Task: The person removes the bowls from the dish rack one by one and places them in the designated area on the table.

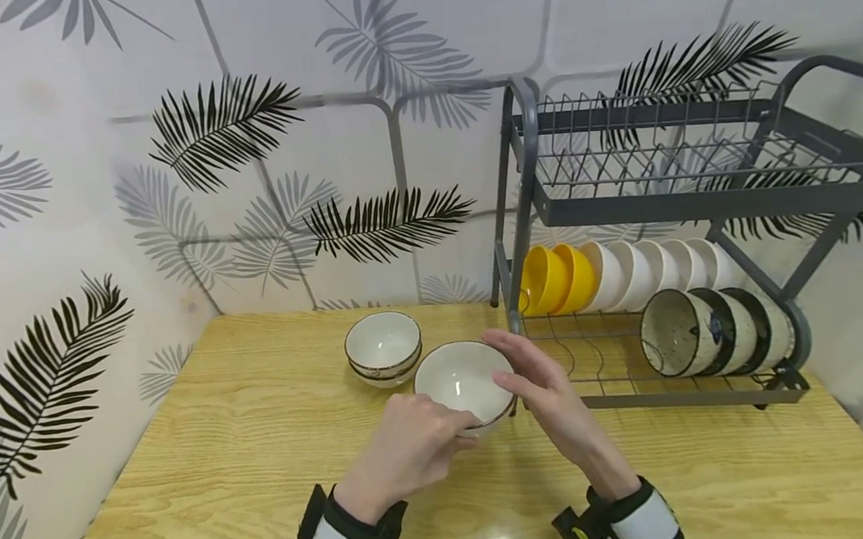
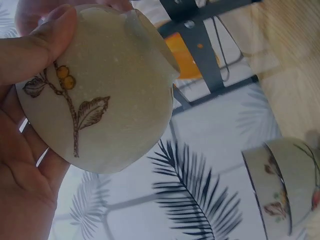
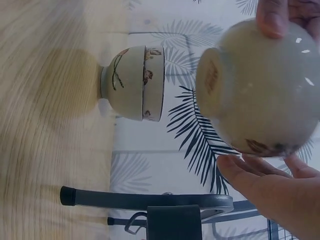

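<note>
A white bowl (image 1: 463, 380) with a dark rim is held above the table, mouth tilted up in the head view. My left hand (image 1: 414, 444) pinches its near rim. In the left wrist view the thumb (image 2: 57, 32) presses the bowl's outside, which bears a brown twig with leaves and orange berries. At the bowl's right side is my right hand (image 1: 545, 387), fingers fairly straight, close against the wall; the right wrist view shows the fingers (image 3: 250, 175) by the bowl's decorated edge and its round foot (image 3: 210, 82). Two similar nested bowls (image 1: 383, 352) stand just left.
A dark two-tier dish rack (image 1: 697, 203) stands at the right on the wooden table (image 1: 227, 467). Its lower tier holds yellow bowls (image 1: 545, 281), several white bowls (image 1: 631, 276) and speckled bowls (image 1: 677, 336). The patterned wall (image 1: 269, 206) rises behind.
</note>
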A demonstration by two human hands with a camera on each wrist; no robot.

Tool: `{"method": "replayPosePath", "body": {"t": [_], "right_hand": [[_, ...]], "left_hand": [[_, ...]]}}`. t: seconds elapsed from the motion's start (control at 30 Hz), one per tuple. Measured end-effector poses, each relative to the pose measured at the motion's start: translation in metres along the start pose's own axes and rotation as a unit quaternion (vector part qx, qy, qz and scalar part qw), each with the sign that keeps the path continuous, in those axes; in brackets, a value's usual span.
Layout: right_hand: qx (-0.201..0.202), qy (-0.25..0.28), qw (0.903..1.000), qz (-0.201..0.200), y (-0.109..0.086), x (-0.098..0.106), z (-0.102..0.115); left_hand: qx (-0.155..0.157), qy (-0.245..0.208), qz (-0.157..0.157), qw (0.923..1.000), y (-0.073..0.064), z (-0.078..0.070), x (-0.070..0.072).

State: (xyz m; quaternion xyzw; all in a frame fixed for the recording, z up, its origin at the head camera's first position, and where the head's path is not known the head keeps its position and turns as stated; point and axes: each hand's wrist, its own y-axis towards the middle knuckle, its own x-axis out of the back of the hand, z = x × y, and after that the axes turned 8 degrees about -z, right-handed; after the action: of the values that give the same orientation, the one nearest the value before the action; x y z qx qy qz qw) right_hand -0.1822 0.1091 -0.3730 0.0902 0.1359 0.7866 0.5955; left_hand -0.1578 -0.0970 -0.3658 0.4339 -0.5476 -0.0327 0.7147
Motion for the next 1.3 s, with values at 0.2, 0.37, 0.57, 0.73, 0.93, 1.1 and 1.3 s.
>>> {"method": "replayPosePath", "body": {"t": [0.2,0.37,0.57,0.73,0.93,1.1,1.3], "right_hand": [[-0.002,-0.022,0.9997,-0.012,0.001,0.002,-0.002],[-0.002,-0.032,0.9994,-0.013,0.001,0.004,-0.002],[0.004,-0.032,0.9995,0.001,-0.001,0.006,0.0],[0.003,-0.038,0.9992,0.012,-0.001,0.006,0.001],[0.003,-0.043,0.9989,0.017,-0.001,0.006,0.002],[-0.002,-0.044,0.9988,0.02,-0.001,0.006,0.001],[-0.004,-0.042,0.9988,0.025,-0.002,0.006,0.0]], "left_hand": [[0.042,0.039,-0.018,0.9982,-0.01,0.023,0.001],[0.072,0.045,-0.041,0.9955,-0.018,0.04,0.003],[0.086,0.079,-0.082,0.9897,-0.024,0.054,-0.005],[0.108,0.137,-0.105,0.9791,-0.028,0.062,-0.018],[0.161,0.149,-0.118,0.9684,-0.032,0.069,-0.028],[0.19,0.137,-0.127,0.9639,-0.038,0.074,-0.034],[0.213,0.108,-0.125,0.9629,-0.043,0.078,-0.038]]}}
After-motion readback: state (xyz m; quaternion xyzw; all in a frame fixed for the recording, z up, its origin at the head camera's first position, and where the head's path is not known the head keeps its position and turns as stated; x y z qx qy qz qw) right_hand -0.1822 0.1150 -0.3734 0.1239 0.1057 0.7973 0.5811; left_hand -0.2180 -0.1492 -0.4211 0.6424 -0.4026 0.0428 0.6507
